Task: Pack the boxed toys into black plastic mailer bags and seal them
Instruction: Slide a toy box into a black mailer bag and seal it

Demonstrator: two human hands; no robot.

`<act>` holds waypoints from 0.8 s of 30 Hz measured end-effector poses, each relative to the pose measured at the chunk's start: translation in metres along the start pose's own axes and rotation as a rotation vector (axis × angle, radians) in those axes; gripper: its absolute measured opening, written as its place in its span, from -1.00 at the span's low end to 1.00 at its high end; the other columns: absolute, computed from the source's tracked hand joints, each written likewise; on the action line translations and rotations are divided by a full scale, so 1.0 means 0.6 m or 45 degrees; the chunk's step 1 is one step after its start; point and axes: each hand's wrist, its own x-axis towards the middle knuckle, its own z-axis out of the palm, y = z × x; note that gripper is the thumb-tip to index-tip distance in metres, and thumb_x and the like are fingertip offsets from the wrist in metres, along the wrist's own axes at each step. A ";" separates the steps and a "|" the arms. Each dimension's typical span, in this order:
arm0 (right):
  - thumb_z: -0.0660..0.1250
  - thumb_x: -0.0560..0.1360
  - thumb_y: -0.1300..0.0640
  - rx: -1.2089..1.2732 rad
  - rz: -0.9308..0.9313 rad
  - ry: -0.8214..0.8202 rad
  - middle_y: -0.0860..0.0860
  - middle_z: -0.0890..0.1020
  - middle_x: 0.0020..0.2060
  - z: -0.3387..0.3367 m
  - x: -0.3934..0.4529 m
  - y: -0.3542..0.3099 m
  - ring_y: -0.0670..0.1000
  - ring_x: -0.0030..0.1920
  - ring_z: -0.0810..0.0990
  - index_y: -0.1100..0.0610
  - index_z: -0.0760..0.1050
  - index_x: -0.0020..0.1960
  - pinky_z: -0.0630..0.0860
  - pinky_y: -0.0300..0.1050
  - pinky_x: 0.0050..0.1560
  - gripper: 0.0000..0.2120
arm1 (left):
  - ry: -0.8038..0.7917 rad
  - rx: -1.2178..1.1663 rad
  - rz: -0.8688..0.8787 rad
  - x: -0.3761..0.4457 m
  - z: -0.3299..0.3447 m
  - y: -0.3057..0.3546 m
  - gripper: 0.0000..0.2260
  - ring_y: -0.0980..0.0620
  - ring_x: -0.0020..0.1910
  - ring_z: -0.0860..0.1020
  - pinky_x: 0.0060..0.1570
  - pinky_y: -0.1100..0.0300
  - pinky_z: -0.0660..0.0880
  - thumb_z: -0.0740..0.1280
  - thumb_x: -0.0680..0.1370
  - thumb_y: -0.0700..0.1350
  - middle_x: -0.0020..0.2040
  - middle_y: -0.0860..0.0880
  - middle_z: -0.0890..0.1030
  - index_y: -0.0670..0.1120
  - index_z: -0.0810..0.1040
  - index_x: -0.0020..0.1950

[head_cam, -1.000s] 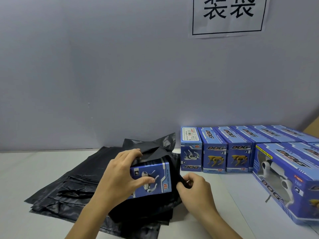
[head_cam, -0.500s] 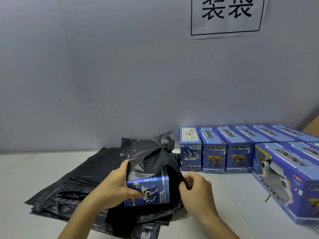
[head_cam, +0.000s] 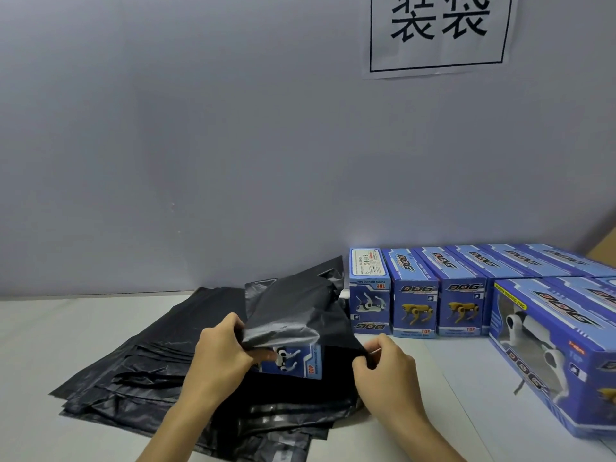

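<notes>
Box [head_cam: 293, 361] sits between both hands: left hand [head_cam: 221, 353] and right hand [head_cam: 383, 365] pinch the bag [head_cam: 300, 311] over it.

toy box [head_cam: 293, 361] in mailer bag [head_cam: 293, 311] | on bag stack [head_cam: 140, 371] | box row [head_cam: 433, 295] right

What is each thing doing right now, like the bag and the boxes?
black mailer bag: open, unsealed, partly over the box
toy box: partly inside the bag
left hand: holding box and bag edge
right hand: pinching bag edge
row of toy boxes: unpacked, standing
stack of bags: flat, unused
</notes>
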 end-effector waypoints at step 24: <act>0.31 0.54 0.12 -0.085 -0.774 -0.313 -0.14 0.53 -0.28 0.020 -0.033 -0.018 -0.04 -0.20 0.55 -0.03 0.44 -0.15 0.53 -0.14 -0.27 -0.89 | 0.283 0.293 0.046 -0.024 0.023 0.026 -0.56 0.10 -0.32 0.46 -0.41 0.19 0.35 0.43 0.41 -0.35 -0.09 0.04 0.49 0.06 0.31 0.05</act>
